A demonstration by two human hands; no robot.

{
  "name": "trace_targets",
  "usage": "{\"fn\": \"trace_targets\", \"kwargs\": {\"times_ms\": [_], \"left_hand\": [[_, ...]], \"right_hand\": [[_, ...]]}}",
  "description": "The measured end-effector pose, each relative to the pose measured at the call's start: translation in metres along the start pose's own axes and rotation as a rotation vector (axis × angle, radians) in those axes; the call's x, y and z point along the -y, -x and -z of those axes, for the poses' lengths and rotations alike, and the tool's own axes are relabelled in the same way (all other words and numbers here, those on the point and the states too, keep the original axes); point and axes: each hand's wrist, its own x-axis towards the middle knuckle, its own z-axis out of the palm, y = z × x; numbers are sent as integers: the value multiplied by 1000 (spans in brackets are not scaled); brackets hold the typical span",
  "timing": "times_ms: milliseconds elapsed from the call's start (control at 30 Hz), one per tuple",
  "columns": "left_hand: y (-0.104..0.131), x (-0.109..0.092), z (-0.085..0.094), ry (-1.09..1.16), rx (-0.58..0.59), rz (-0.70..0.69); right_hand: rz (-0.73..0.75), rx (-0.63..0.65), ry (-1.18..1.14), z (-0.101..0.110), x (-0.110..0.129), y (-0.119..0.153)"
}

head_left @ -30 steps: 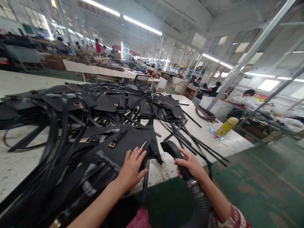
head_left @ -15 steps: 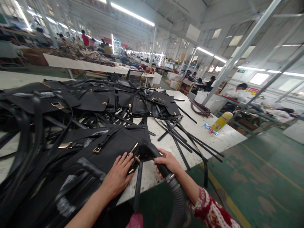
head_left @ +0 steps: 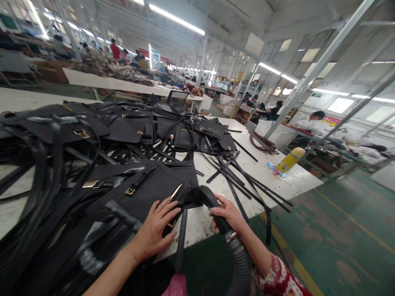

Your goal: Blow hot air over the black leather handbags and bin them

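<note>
A black bag (head_left: 157,187) with gold buckles and a gold zip lies at the near edge of the table. On its front, beside the zip, my left hand (head_left: 157,226) rests with the fingers spread. My right hand (head_left: 228,213) is wrapped round the black handle of a vacuum hose (head_left: 220,218). The hose's curved end meets the bag's right corner, close to the fingertips of my left hand. From its clamp a ribbed grey tube runs down past the table edge. A black strap (head_left: 182,238) hangs over that edge between my hands.
More black bags (head_left: 123,127) and loose straps (head_left: 243,176) cover much of the white table (head_left: 296,181). A yellow bottle (head_left: 291,159) and coiled brown straps (head_left: 262,142) are at the right. People sit and stand at other tables behind.
The hose end has turned and shifted slightly right, along with my right hand. My left hand's thumb has spread outward, and its fingers have moved a little to the right.
</note>
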Motion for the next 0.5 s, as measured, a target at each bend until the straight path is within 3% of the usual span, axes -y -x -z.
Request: {"fn": "trace_targets", "kwargs": {"times_ms": [100,333,400,500], "left_hand": [[-3,1,-7,-30,53,48],[-6,0,-13,-56,-17,124],[-4,0,-10,-137,-21,181],[3,1,0,-267,20,270]], "right_hand": [[-28,34,36,-5,4,-14],[35,-39,42,-13,25,-75],[80,-91,36,-9,28,-79],[110,-133,45,2,28,-66]]}}
